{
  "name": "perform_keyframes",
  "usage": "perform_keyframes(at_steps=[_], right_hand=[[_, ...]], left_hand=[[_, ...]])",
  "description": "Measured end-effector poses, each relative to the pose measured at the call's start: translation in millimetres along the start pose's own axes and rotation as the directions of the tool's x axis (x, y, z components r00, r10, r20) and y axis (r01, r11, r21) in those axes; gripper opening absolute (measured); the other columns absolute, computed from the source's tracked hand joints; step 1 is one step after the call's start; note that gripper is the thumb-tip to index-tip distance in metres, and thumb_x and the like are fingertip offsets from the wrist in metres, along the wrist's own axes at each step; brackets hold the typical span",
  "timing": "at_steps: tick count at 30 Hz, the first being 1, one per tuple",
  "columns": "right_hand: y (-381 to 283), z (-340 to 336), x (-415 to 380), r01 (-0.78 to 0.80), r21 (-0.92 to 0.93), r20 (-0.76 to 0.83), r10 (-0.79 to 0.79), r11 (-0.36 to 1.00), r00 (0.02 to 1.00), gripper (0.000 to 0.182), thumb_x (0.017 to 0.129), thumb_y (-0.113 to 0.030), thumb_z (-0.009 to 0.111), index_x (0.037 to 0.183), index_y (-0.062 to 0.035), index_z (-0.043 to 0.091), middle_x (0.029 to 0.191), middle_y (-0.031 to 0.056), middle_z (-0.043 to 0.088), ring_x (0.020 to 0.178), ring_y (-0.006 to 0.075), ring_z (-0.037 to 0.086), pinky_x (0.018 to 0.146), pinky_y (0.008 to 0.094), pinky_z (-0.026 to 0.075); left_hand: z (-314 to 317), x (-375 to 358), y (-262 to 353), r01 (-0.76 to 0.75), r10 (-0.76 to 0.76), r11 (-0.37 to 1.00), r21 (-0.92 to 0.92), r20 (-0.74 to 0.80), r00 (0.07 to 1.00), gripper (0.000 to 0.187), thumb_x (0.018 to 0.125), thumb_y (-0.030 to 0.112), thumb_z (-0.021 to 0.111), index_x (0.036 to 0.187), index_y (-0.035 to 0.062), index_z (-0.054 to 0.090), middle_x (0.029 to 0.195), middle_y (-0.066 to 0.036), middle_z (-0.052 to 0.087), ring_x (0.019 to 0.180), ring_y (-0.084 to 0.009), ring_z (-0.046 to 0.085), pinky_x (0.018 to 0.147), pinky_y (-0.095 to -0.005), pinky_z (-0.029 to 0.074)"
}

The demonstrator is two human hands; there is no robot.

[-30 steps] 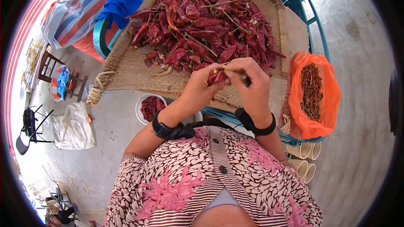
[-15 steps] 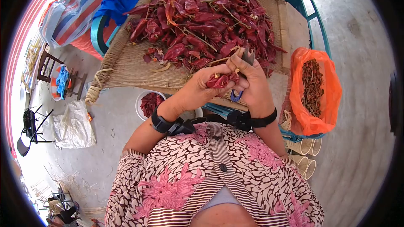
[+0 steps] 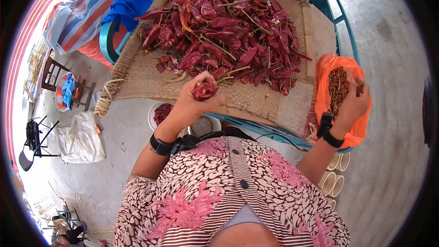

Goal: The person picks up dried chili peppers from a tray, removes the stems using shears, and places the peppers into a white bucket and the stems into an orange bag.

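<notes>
My left hand is closed around a small bunch of dried red chili peppers, just in front of the woven tray. A large heap of dried red chilies covers the tray's far part, with some stems among it. Over at the right, my right hand is above the orange plastic bag, its fingers curled around something dark that I cannot make out. Dried brown stems fill the bag. The scissors seen earlier cannot be picked out now.
Below the tray's front edge stands a white bowl of red chili pieces, beside a second bowl. A teal metal frame surrounds the tray. A striped sack and a blue cloth are at upper left.
My hands have parted. The right moved away to the right over the orange bag. The left moved slightly left, still holding chilies. The blue-handled scissors are no longer visible.
</notes>
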State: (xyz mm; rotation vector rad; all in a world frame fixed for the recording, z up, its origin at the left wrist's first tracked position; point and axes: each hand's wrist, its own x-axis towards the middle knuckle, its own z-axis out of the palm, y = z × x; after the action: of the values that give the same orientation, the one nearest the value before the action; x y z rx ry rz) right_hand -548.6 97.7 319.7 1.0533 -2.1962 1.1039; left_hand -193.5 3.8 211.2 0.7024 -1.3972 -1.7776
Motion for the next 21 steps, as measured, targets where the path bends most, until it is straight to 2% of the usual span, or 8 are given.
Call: perform_keyframes(at_steps=[2, 5, 7, 9, 11, 14, 17, 21], right_hand=[[39.0, -6.4, 9.6, -0.016, -0.274, 0.014, 0.021, 0.962, 1.000, 0.031, 0.087, -0.020, 0.066, 0.108, 0.0024, 0.062, 0.099, 0.0111, 0.066, 0.096, 0.0207, 0.060, 0.088, 0.0326, 0.047], [-1.4, 9.3, -9.2, -0.191, 0.183, 0.072, 0.180, 0.964, 0.981, 0.026, 0.086, -0.015, 0.065, 0.107, 0.0003, 0.063, 0.102, 0.0093, 0.065, 0.097, 0.0229, 0.061, 0.088, 0.0344, 0.047], [-31.3, 34.0, -35.5, -0.014, 0.213, 0.449, -0.085, 0.977, 0.889, 0.028, 0.083, -0.010, 0.066, 0.110, -0.0038, 0.064, 0.105, 0.0091, 0.065, 0.099, 0.0258, 0.061, 0.088, 0.0358, 0.047], [-45.8, 77.7, -61.8, 0.365, 0.272, 0.541, -0.455, 0.891, 0.708, 0.029, 0.080, -0.008, 0.066, 0.109, -0.0084, 0.063, 0.115, 0.0109, 0.061, 0.100, 0.0299, 0.062, 0.086, 0.0372, 0.049], [-69.0, 111.4, -86.9, 0.391, 0.319, 0.578, -0.505, 0.863, 0.641, 0.034, 0.079, -0.005, 0.063, 0.113, -0.0115, 0.060, 0.124, 0.0075, 0.057, 0.098, 0.0312, 0.063, 0.079, 0.0406, 0.052], [-75.4, 145.8, -96.0, 0.501, 0.239, 0.684, -0.510, 0.832, 0.521, 0.040, 0.079, -0.004, 0.061, 0.118, -0.0135, 0.056, 0.129, 0.0065, 0.053, 0.094, 0.0318, 0.064, 0.073, 0.0429, 0.054], [-61.2, 169.8, -93.2, 0.602, 0.257, 0.614, -0.608, 0.756, 0.503, 0.031, 0.081, -0.007, 0.062, 0.112, -0.0113, 0.060, 0.123, 0.0072, 0.055, 0.091, 0.0329, 0.065, 0.070, 0.0435, 0.054], [-73.5, 148.1, -82.1, 0.343, 0.341, 0.574, -0.483, 0.875, 0.662, 0.020, 0.082, -0.012, 0.068, 0.101, -0.0079, 0.063, 0.104, 0.0084, 0.060, 0.080, 0.0305, 0.062, 0.066, 0.0391, 0.051]], left_hand=[[-3.6, -2.0, 0.3, 0.064, -0.068, 0.996, -0.064, -0.061, 0.996, 0.020, 0.084, 0.011, 0.073, 0.090, 0.0087, 0.054, 0.074, 0.008, 0.051, 0.066, -0.0004, 0.044, 0.058, -0.0176, 0.038], [-5.1, 3.9, -13.4, 0.005, -0.009, 0.999, -0.039, -0.110, 0.994, 0.017, 0.088, 0.017, 0.070, 0.093, 0.0087, 0.056, 0.071, 0.007, 0.053, 0.062, -0.0007, 0.049, 0.052, -0.0175, 0.040], [3.3, 6.9, -6.8, 0.105, -0.114, 0.991, -0.087, -0.106, 0.988, 0.015, 0.090, 0.019, 0.067, 0.096, 0.0088, 0.058, 0.072, 0.005, 0.057, 0.062, -0.0014, 0.053, 0.049, -0.0171, 0.041], [10.2, 10.6, -4.8, 0.154, -0.163, 0.984, -0.089, -0.109, 0.981, 0.013, 0.092, 0.018, 0.064, 0.098, 0.0075, 0.060, 0.074, 0.002, 0.059, 0.065, -0.0034, 0.055, 0.052, -0.0184, 0.044], [12.5, 11.6, -5.3, 0.156, -0.161, 0.987, -0.046, -0.132, 0.978, 0.010, 0.094, 0.013, 0.060, 0.099, 0.0049, 0.061, 0.079, 0.000, 0.061, 0.070, -0.0069, 0.056, 0.063, -0.0211, 0.048], [18.2, 8.8, -5.4, 0.095, -0.107, 0.992, -0.087, -0.151, 0.983, 0.010, 0.094, 0.013, 0.060, 0.099, 0.0045, 0.061, 0.086, -0.002, 0.064, 0.072, -0.0073, 0.058, 0.061, -0.0209, 0.049], [18.2, 4.5, -3.7, 0.099, -0.126, 0.978, -0.181, -0.142, 0.982, 0.011, 0.093, 0.013, 0.060, 0.100, 0.0043, 0.061, 0.092, -0.004, 0.065, 0.074, -0.0080, 0.059, 0.060, -0.0213, 0.051], [11.3, 0.7, -1.8, 0.107, -0.140, 0.979, -0.176, -0.186, 0.973, 0.016, 0.093, 0.012, 0.060, 0.106, 0.0039, 0.062, 0.097, -0.002, 0.066, 0.075, -0.0074, 0.059, 0.057, -0.0199, 0.051]])
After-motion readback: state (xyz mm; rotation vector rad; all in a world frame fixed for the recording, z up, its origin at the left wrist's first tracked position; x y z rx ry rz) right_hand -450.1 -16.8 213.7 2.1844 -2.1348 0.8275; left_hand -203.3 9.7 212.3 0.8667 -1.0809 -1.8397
